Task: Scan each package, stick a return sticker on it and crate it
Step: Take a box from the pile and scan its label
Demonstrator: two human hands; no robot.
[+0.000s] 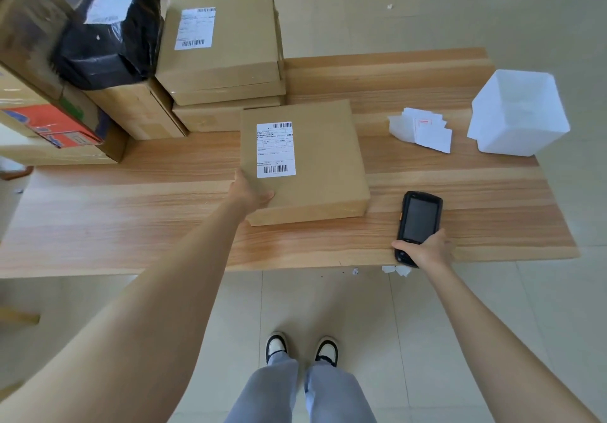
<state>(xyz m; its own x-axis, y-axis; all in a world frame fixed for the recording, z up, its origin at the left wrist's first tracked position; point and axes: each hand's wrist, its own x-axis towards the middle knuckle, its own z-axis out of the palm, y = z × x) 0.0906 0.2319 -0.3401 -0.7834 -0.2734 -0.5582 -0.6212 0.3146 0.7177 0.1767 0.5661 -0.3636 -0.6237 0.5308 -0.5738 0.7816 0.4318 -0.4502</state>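
Note:
A flat brown cardboard package [323,160] with a white shipping label [275,150] lies in the middle of the wooden table [147,212]. My left hand [251,191] grips its near left corner, thumb on the top face. My right hand [427,250] holds the lower end of a black handheld scanner [418,219], which lies at the table's front edge with its dark screen facing up. A loose heap of white return stickers [423,128] rests to the right of the package.
A stack of brown boxes [226,55] stands behind the package. To their left a black-wrapped parcel [111,38] sits on other cartons [49,120]. A white plastic bin [519,114] stands at the right end. Paper scraps [395,270] lie on the tiled floor.

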